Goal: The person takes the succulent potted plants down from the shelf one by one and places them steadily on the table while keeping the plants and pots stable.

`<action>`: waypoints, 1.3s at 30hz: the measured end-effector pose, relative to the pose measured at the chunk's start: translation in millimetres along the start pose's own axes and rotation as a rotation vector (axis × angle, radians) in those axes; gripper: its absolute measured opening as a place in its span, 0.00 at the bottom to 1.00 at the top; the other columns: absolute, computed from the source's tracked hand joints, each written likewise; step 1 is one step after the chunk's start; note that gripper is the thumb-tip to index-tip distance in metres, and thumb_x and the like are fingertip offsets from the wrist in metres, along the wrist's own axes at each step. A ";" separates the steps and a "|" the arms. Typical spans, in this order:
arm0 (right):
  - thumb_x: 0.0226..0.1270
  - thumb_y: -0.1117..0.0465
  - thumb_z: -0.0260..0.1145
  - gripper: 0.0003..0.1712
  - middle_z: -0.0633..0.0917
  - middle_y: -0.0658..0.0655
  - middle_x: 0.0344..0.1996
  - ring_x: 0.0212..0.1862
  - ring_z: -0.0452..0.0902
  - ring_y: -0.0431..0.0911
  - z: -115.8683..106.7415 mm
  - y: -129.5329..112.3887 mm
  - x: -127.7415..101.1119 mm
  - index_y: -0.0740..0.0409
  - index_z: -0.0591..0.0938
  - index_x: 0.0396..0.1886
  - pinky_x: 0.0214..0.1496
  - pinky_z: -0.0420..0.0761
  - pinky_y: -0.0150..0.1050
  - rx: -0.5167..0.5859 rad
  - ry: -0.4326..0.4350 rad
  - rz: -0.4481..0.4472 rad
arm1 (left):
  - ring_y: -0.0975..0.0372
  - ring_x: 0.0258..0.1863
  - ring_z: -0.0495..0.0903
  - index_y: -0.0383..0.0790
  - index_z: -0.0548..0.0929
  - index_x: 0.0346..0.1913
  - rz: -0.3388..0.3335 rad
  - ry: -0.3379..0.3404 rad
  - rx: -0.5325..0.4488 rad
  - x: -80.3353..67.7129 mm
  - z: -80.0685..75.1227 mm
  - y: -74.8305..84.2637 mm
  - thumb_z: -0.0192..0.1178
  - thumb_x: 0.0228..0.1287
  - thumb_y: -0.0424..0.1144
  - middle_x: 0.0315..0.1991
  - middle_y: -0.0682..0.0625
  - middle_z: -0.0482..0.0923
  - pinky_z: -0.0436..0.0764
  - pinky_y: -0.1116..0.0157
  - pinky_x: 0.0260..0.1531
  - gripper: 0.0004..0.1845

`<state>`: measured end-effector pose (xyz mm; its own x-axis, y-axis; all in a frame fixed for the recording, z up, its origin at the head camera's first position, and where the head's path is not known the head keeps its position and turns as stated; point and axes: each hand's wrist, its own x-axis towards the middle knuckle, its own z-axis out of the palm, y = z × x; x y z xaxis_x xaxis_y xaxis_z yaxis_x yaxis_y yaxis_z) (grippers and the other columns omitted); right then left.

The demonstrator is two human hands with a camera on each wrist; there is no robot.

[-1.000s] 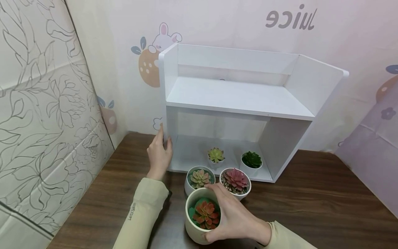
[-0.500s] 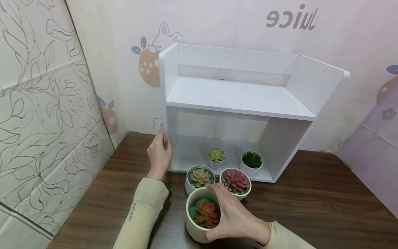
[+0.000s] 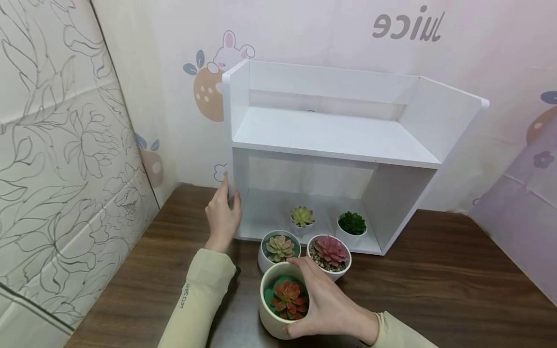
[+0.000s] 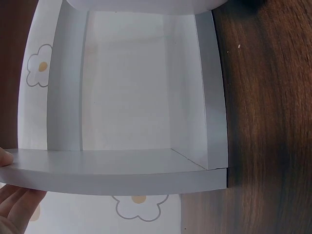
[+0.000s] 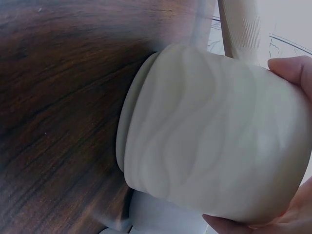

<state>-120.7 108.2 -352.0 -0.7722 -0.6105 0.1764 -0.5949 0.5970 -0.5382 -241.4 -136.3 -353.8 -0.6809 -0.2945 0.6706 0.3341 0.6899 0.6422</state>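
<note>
Up front, my right hand [image 3: 328, 304] curled round the cream ribbed ceramic pot with the orange-red succulent [image 3: 278, 302], which stood on the dark wood bench [image 3: 435, 290] just before two smaller white pots, one with a pale green-pink succulent [image 3: 279, 247], one with a pink succulent [image 3: 329, 252]. My left hand [image 3: 223, 217] lay with straight fingers against the left side panel of the white two-tier wooden shelf [image 3: 330, 135], holding nothing. Two small green succulents [image 3: 302, 217] sat on its lower tier.

Mirrored grey lettering reading "Juice" [image 3: 407, 26] stands on the pale pink wall covering [image 3: 330, 29], at one o'clock above the white wooden shelf unit [image 3: 330, 135]. Small vertical print on the beige left sleeve [image 3: 186, 296] is too blurred to read.
</note>
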 end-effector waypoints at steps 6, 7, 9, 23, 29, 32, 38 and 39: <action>0.37 0.37 0.77 0.59 0.70 0.45 0.55 0.53 0.70 0.39 -0.2 -0.1 -0.4 0.58 0.63 0.67 0.54 0.76 0.40 0.032 -0.035 0.018 | 0.42 0.52 0.80 0.31 0.68 0.67 0.000 0.002 -0.001 0.2 -0.7 -0.4 0.58 0.65 0.32 0.56 0.33 0.77 0.78 0.45 0.46 0.27; 0.37 0.37 0.77 0.59 0.70 0.45 0.55 0.53 0.70 0.39 -0.2 -0.1 -0.6 0.58 0.63 0.67 0.55 0.76 0.40 0.034 -0.037 0.020 | 0.43 0.52 0.80 0.31 0.68 0.67 -0.002 0.001 -0.001 0.2 -0.8 -0.4 0.57 0.65 0.32 0.56 0.33 0.77 0.78 0.45 0.46 0.27; 0.37 0.37 0.77 0.59 0.69 0.45 0.56 0.54 0.70 0.39 0.0 -0.1 -0.7 0.58 0.63 0.67 0.54 0.76 0.40 0.039 -0.037 0.022 | 0.42 0.52 0.80 0.31 0.68 0.67 -0.003 0.001 -0.001 0.3 -1.2 -0.2 0.57 0.66 0.32 0.56 0.33 0.77 0.78 0.45 0.46 0.27; 0.38 0.31 0.75 0.64 0.69 0.45 0.57 0.55 0.71 0.40 -3.9 1.8 -3.0 0.55 0.60 0.71 0.55 0.77 0.41 0.031 -0.065 0.007 | 0.42 0.53 0.79 0.31 0.67 0.67 -0.018 -0.010 -0.002 -0.9 -1.4 -0.5 0.57 0.66 0.33 0.57 0.32 0.76 0.78 0.45 0.48 0.27; 0.39 0.33 0.76 0.65 0.70 0.48 0.59 0.56 0.73 0.41 -9.5 4.7 -3.2 0.58 0.59 0.73 0.56 0.76 0.43 0.053 -0.081 -0.051 | 0.42 0.52 0.80 0.30 0.67 0.67 -0.011 -0.009 0.000 -1.4 -0.7 -0.3 0.58 0.66 0.33 0.56 0.32 0.77 0.78 0.45 0.47 0.28; 0.41 0.34 0.76 0.64 0.70 0.48 0.59 0.56 0.73 0.41 -12.4 6.0 -3.1 0.59 0.59 0.72 0.56 0.76 0.42 0.065 -0.095 -0.058 | 0.43 0.52 0.79 0.31 0.67 0.68 -0.011 -0.013 0.001 -1.1 -0.1 0.1 0.57 0.66 0.33 0.56 0.32 0.77 0.78 0.45 0.47 0.28; 0.43 0.34 0.75 0.59 0.70 0.49 0.63 0.59 0.72 0.41 -21.1 5.5 -3.3 0.58 0.63 0.71 0.57 0.76 0.45 0.068 -0.101 -0.046 | 0.43 0.53 0.79 0.32 0.66 0.68 -0.014 -0.016 0.000 -0.6 0.2 0.8 0.57 0.66 0.32 0.57 0.33 0.76 0.78 0.46 0.47 0.28; 0.43 0.35 0.75 0.58 0.70 0.50 0.63 0.59 0.72 0.42 -23.0 5.3 -3.6 0.58 0.64 0.70 0.57 0.76 0.46 0.063 -0.095 -0.047 | 0.43 0.53 0.79 0.32 0.67 0.68 -0.014 -0.015 0.000 -0.7 0.3 0.8 0.57 0.66 0.32 0.57 0.33 0.76 0.78 0.46 0.46 0.28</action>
<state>-126.2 125.5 -336.6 -0.7171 -0.6855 0.1259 -0.6126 0.5339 -0.5827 -240.9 -135.4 -353.9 -0.6949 -0.2942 0.6562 0.3248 0.6858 0.6513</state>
